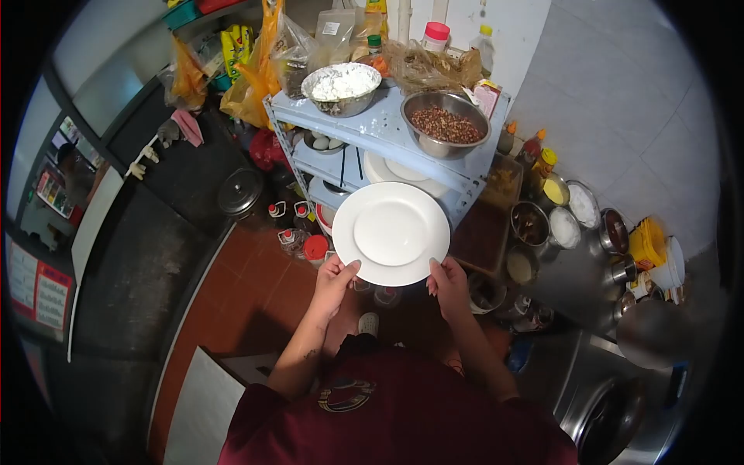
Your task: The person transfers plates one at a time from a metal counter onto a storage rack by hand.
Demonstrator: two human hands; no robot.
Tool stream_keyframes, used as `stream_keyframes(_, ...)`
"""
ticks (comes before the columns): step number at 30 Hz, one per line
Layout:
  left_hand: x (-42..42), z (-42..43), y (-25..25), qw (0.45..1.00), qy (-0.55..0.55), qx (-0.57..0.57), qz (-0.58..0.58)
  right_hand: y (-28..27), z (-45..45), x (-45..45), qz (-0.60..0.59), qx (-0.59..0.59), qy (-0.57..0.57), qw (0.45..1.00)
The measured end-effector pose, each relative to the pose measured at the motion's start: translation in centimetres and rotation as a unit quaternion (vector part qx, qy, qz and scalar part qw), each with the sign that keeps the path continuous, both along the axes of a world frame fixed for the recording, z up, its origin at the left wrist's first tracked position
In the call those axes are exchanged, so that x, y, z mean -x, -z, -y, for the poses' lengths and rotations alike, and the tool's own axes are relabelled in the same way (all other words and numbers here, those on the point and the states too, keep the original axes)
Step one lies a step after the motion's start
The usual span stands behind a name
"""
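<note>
A round white plate [391,232] is held out level in front of me, its inside facing up with nothing on it. My left hand [335,279] grips its near left rim, thumb on top. At the near right rim, my right hand [448,283] is closed on the same plate the same way. Just beyond the plate stands a light-blue metal shelf [372,132]. On its lower level, partly covered by the held plate, lie more white plates [422,182].
The shelf top carries a bowl of white powder [342,81] and a metal bowl of reddish nuts or beans [447,128]. Seasoning bowls [566,225] crowd the right counter. Bottles [293,240] stand on the floor at left. A wok [608,418] sits at lower right.
</note>
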State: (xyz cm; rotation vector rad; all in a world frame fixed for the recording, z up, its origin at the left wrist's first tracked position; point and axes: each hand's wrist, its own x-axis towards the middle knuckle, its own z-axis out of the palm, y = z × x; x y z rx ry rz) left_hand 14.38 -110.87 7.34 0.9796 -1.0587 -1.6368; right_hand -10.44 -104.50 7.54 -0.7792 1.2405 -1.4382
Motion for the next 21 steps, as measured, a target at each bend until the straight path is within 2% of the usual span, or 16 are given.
stream_keyframes(10,0.3,11.3,0.6,0.997,0.072,0.009,-0.026,0.3,7.6,-1.4,-0.018,0.023,0.083,0.996)
stream_keyframes(21,3.0,18.6,2.5,0.992,0.119,0.007,-0.045,2.1,12.1,-0.6,-0.055,0.017,0.132,0.99)
